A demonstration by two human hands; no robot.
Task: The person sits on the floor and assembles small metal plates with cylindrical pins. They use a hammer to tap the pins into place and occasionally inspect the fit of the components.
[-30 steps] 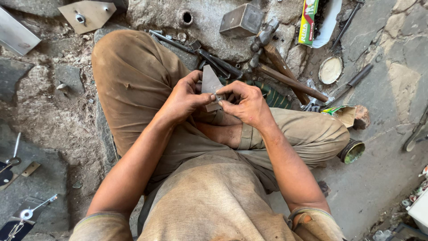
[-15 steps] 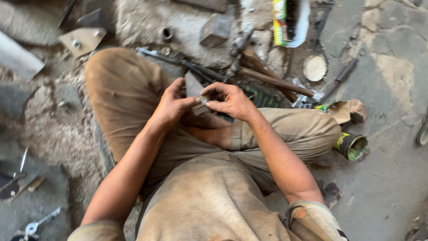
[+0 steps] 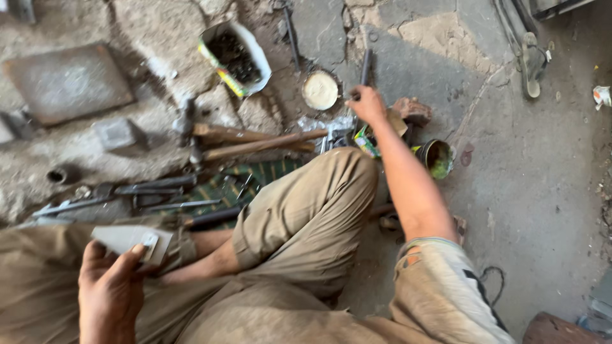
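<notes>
I sit cross-legged on a rough stone floor in tan trousers. My left hand (image 3: 109, 286) is low at the left, over my thigh, gripping a small flat grey metal piece (image 3: 131, 241) with a little fitting on it. My right hand (image 3: 366, 104) is stretched far forward and closed around the near end of a dark thin rod-like tool (image 3: 365, 65) that lies on the floor, next to a round shallow tin lid (image 3: 319, 90).
Two wooden-handled hammers (image 3: 255, 141) lie ahead of my knee. Pliers and other dark metal tools (image 3: 140, 193) are strewn at the left. A cut container of dark bits (image 3: 234, 57), a small green-stained can (image 3: 436, 158), a metal block (image 3: 115, 134) and a flat plate (image 3: 67, 83) stand around.
Both hands were together on the metal piece over my lap. Now my right hand has let go and reached forward to the rod; the left keeps the piece. The view has swung right.
</notes>
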